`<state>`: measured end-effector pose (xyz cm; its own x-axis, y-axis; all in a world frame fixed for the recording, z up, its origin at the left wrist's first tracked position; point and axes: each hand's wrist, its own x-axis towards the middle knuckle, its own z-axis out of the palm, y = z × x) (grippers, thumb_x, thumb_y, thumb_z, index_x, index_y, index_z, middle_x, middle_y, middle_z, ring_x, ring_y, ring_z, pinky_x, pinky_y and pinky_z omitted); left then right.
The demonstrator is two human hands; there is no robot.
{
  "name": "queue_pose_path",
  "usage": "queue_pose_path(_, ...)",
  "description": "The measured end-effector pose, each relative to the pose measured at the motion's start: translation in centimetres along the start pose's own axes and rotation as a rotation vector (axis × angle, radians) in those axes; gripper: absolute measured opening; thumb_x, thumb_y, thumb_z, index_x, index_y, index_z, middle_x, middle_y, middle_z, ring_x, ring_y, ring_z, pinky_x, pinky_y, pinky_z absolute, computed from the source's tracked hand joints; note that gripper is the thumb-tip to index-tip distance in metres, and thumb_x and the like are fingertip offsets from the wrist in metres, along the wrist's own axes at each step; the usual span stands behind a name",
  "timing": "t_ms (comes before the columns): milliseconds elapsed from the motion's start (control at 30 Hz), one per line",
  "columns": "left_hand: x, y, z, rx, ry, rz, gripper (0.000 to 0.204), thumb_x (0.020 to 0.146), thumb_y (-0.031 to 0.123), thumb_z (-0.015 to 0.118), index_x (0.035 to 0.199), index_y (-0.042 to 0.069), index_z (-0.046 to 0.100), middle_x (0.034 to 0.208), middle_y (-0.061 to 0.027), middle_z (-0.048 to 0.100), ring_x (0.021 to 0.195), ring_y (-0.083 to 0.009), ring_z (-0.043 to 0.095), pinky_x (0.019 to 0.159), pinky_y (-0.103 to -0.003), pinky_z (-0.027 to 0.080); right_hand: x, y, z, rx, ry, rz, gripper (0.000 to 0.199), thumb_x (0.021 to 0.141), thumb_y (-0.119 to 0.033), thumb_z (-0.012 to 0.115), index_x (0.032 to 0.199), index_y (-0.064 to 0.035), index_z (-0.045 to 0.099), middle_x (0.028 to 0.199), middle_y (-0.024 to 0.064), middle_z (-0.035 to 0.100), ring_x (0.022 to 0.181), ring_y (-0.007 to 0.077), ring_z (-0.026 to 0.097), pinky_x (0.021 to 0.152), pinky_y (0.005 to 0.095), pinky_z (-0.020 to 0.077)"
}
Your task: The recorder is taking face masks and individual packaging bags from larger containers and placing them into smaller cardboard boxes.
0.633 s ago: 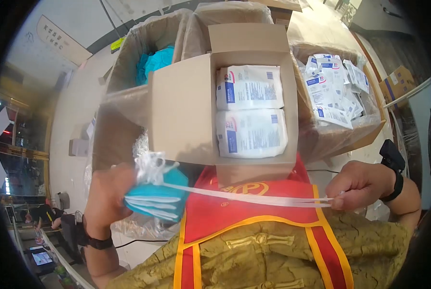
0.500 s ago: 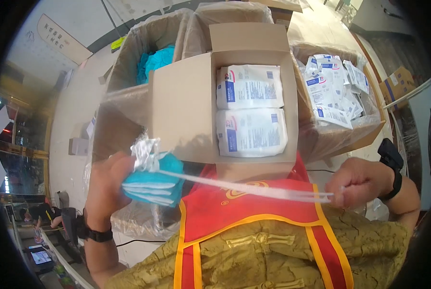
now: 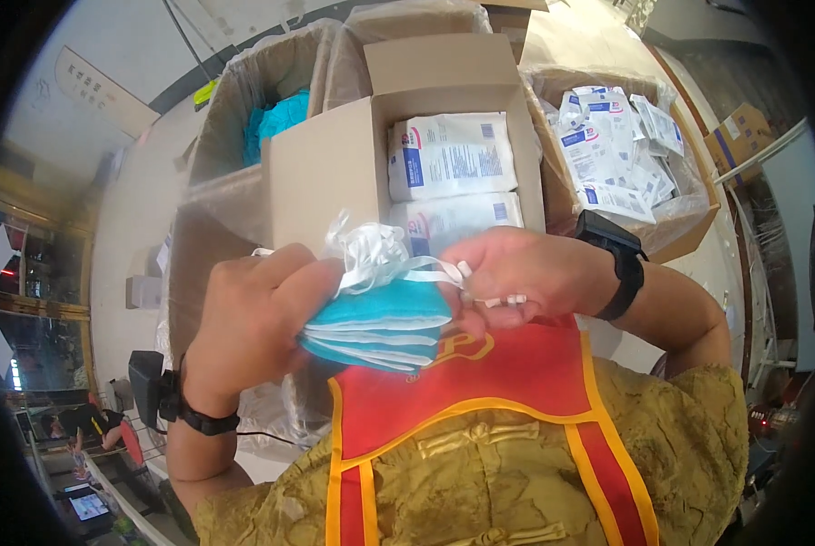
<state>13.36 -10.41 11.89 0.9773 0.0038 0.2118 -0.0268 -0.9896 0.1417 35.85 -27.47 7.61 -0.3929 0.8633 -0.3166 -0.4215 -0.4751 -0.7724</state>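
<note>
A folded stack of teal face masks [image 3: 380, 323] with white edges is gripped at its left side by my left hand [image 3: 257, 318]. White ear loops [image 3: 371, 255] bunch up along the top of the stack. At the stack's right end, my right hand [image 3: 535, 268] is closed on the white loops, and short white ends stick out between its fingers. Both hands are in front of an opened cardboard box [image 3: 325, 177]. Inside it lie two white-and-blue packs [image 3: 451, 156]; the nearer one is partly hidden by the hands and loops.
A plastic-lined carton [image 3: 216, 136] at the far left holds more teal masks [image 3: 280, 118]. To the right, another lined carton [image 3: 685, 214] is heaped with white packets [image 3: 607, 155]. A closed brown box [image 3: 739, 141] stands farther right. My red apron [image 3: 462, 400] hangs just below the hands.
My right hand has come in from the far right to the mask stack, and the stretched white loops are slack now. My left hand and the stack have shifted right and slightly up.
</note>
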Motion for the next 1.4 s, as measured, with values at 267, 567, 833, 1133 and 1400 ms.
queue_pose_path(267,-0.3,-2.0,0.8,0.170,0.045,-0.038,0.040,0.062,0.007,0.072,0.100,0.012,0.060,0.080,-0.0064,0.057,0.067,-0.0287,0.061,0.056,-0.038,0.048,-1.4,0.4,-0.9,-0.238,0.081,0.060,0.030,0.101,-0.031,0.048,0.091,-0.0044,0.058,0.068,-0.0034,0.051,0.051,0.0012,0.039,0.046,0.0152,0.0289)
queue_pose_path(567,-9.7,-12.6,1.9,0.357,0.104,-0.435,0.031,0.072,0.006,0.069,0.102,0.009,0.063,0.087,-0.0103,0.065,0.075,-0.0312,0.064,0.063,-0.038,0.050,-10.3,1.3,-1.2,-0.428,0.241,0.074,0.030,0.098,-0.028,0.052,0.075,-0.0076,0.055,0.061,-0.0046,0.043,0.051,0.0039,0.037,0.046,0.0197,0.0293)
queue_pose_path(833,-6.9,-10.6,2.6,-0.966,0.892,-0.681,0.029,0.092,0.011,0.062,0.119,0.000,0.058,0.106,-0.0090,0.067,0.093,-0.0211,0.066,0.080,-0.034,0.055,-8.2,2.5,-2.9,0.024,0.447,-0.303,0.025,0.097,-0.026,0.050,0.084,-0.0045,0.053,0.063,0.0000,0.045,0.049,0.0063,0.036,0.046,0.0206,0.0296)
queue_pose_path(1133,-4.7,-6.1,7.2,-1.341,1.204,-0.358,0.032,0.088,0.026,0.067,0.113,0.006,0.062,0.103,-0.0103,0.070,0.092,-0.0234,0.068,0.083,-0.042,0.057,0.6,1.1,-2.6,-0.174,0.241,-0.362,0.030,0.099,-0.026,0.047,0.087,-0.0028,0.061,0.078,0.0014,0.053,0.059,0.0048,0.044,0.049,0.0182,0.0343)
queue_pose_path(1400,-0.2,-2.6,8.8,-1.687,1.191,-0.220,0.031,0.086,0.025,0.069,0.110,0.007,0.063,0.103,-0.0096,0.070,0.092,-0.0230,0.067,0.081,-0.040,0.057,8.8,0.9,-1.4,-0.162,0.202,-0.358,0.042,0.099,-0.042,0.050,0.096,-0.0057,0.071,0.075,-0.0032,0.054,0.059,0.0037,0.042,0.048,0.0179,0.0331)
